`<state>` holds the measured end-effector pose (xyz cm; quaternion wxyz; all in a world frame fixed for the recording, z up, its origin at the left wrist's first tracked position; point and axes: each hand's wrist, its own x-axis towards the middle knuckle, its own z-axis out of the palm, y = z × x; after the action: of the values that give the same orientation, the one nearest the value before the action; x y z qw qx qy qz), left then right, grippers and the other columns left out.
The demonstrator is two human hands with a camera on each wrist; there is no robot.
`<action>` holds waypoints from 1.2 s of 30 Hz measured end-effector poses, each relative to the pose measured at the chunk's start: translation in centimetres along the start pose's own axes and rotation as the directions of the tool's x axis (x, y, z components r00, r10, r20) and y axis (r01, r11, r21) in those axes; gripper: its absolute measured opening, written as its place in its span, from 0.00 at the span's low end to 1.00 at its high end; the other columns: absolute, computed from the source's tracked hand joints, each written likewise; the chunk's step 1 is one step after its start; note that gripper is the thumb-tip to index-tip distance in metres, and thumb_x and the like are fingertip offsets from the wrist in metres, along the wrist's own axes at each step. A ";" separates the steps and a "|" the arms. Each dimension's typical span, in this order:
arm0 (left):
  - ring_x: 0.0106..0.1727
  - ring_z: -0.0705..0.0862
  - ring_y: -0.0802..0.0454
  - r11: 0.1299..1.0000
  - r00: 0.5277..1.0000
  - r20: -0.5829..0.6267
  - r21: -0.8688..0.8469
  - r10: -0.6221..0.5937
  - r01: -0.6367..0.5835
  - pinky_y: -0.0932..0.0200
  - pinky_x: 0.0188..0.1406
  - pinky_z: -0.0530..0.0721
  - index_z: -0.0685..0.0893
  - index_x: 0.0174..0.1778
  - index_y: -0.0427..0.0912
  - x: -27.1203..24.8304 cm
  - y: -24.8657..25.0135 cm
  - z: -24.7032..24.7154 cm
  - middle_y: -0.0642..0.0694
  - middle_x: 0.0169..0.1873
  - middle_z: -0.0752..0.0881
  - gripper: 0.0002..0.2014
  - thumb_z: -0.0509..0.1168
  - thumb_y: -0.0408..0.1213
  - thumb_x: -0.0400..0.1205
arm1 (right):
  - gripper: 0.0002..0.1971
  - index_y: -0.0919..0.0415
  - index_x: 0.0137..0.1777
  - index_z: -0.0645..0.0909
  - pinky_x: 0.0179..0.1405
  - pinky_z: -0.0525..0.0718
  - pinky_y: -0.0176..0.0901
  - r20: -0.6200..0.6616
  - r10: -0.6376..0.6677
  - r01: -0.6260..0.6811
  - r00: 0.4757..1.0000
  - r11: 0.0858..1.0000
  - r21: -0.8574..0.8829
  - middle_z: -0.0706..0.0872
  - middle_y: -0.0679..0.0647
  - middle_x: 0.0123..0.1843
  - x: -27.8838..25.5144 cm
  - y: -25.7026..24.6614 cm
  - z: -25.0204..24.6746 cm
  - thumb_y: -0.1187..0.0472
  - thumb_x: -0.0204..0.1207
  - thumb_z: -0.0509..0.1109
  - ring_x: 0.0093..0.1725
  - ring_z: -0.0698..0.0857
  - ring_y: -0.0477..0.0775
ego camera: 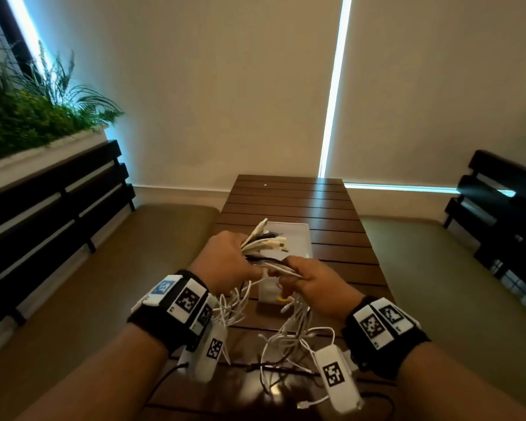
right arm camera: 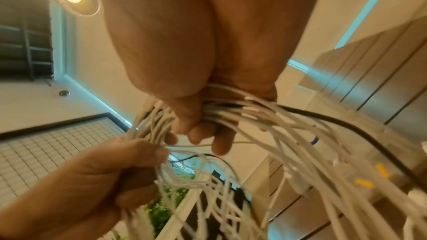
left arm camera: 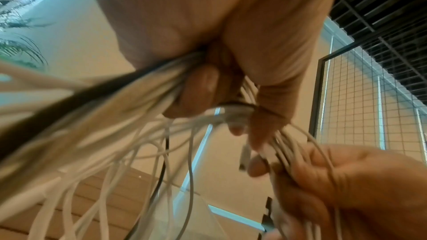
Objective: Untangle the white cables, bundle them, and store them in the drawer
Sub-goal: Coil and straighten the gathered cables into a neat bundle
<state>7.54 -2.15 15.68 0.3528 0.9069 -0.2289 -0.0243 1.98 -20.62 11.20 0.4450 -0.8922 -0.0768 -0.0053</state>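
White cables (ego camera: 289, 326) hang in a tangled mass above the near end of the slatted wooden table (ego camera: 331, 208), gathered between both hands with their loose ends trailing down onto the tabletop. The left hand (ego camera: 228, 259) is clenched round a thick bunch whose plug ends fan out to the far right over a clear plastic drawer (ego camera: 301, 235) that sits on the table, a black cable (ego camera: 263, 235) mixed among them. Just right of it and touching it, the right hand (ego camera: 313, 282) grasps another bunch of the same cables in curled fingers.
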 end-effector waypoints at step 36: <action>0.15 0.60 0.56 0.402 0.990 -0.110 -0.913 -0.088 -0.066 0.59 0.20 0.56 0.76 0.27 0.46 -1.4 0.8 0.4 0.52 0.15 0.65 0.14 0.66 0.45 0.78 | 0.06 0.55 0.45 0.77 0.39 0.72 0.43 0.139 -0.123 0.175 0.983 0.859 -0.482 0.85 0.56 0.43 2.1 2.4 5.3 0.53 0.78 0.68 0.44 0.82 0.57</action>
<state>5.92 -2.32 15.68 0.8062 0.5669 -0.1470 -0.0841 4.09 -17.53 6.29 0.1971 -0.9664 -0.1647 -0.0129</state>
